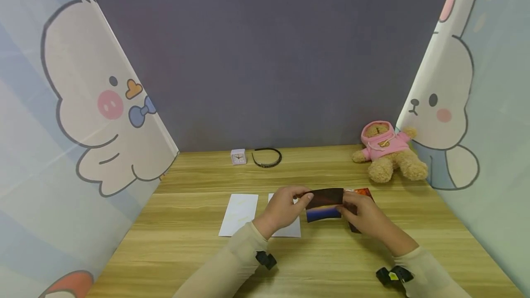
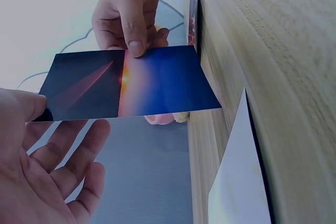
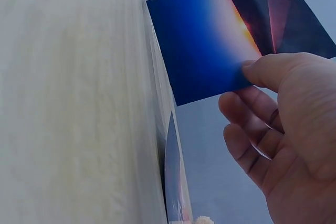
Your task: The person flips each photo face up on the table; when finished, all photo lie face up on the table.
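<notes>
A photo print (image 1: 325, 212) with a dark half, a glowing orange line and a blue half is held up over the table by both hands. My left hand (image 1: 285, 208) pinches its dark end at a corner, thumb on top, as the left wrist view shows. On the opposite side, my right hand (image 3: 294, 114) pinches the long edge near the orange line, its thumb on the picture face. Beneath the right hand lies another picture, dark with red-orange (image 1: 364, 191), partly covered. Two white sheets lie left of the print: one in full view (image 1: 239, 215), the other (image 1: 292, 230) partly behind the left hand.
At the back of the wooden table (image 1: 178, 215) stand a small pale clock (image 1: 238, 157) and a black headband (image 1: 267, 165). A teddy bear in a pink hoodie (image 1: 387, 146) sits at the back right. Cartoon-printed panels flank the table, with a grey wall (image 1: 265, 59) behind.
</notes>
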Available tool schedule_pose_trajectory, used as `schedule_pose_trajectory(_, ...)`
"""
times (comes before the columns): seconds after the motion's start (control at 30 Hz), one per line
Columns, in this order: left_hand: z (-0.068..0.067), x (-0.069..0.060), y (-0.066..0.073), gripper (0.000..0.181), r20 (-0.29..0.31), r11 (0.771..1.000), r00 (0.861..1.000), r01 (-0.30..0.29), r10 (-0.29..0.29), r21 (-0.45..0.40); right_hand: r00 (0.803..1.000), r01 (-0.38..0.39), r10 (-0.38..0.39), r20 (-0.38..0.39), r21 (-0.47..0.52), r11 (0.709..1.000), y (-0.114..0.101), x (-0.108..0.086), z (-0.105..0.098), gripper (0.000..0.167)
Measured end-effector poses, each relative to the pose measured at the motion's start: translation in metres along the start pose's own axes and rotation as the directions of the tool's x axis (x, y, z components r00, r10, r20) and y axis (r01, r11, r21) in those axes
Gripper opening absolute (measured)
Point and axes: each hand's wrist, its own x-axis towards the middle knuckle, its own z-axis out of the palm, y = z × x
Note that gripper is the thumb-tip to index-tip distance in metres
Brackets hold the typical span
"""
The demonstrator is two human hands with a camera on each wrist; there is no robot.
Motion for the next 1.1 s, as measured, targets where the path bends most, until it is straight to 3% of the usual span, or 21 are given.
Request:
schedule_pose_trajectory(0.23,-0.001,0.000,-0.002,0.027,-0.014,0.999,0.999,0.042,-0.042,-0.034,1.000,-0.020,0.021,-0.021,0.022,1.000,-0.003,0.000,0.000,0.028)
schedule_pose_trajectory(0.37,0.000,-0.002,-0.005,0.023,0.019,0.991,0.996,0.093,-0.092,-0.094,0.999,-0.026,0.028,-0.036,0.060,0.998,-0.004,-0.001,0.000,0.033)
schedule_pose_trajectory(0.73,0.004,-0.017,-0.015,0.034,0.088,0.968,0.980,0.189,-0.177,-0.165,0.985,-0.163,0.171,-0.034,0.177,0.971,-0.008,-0.003,0.001,0.018)
schedule_pose_trajectory(0.93,0.006,-0.029,-0.024,0.026,0.080,0.963,0.985,0.168,-0.155,-0.211,0.974,-0.215,0.225,-0.008,0.261,0.941,-0.011,-0.003,0.002,0.011)
schedule_pose_trajectory(1.1,0.005,-0.036,-0.028,0.020,0.064,0.955,0.989,0.148,-0.136,-0.255,0.977,-0.203,0.212,0.009,0.328,0.923,-0.012,-0.003,0.003,0.009)
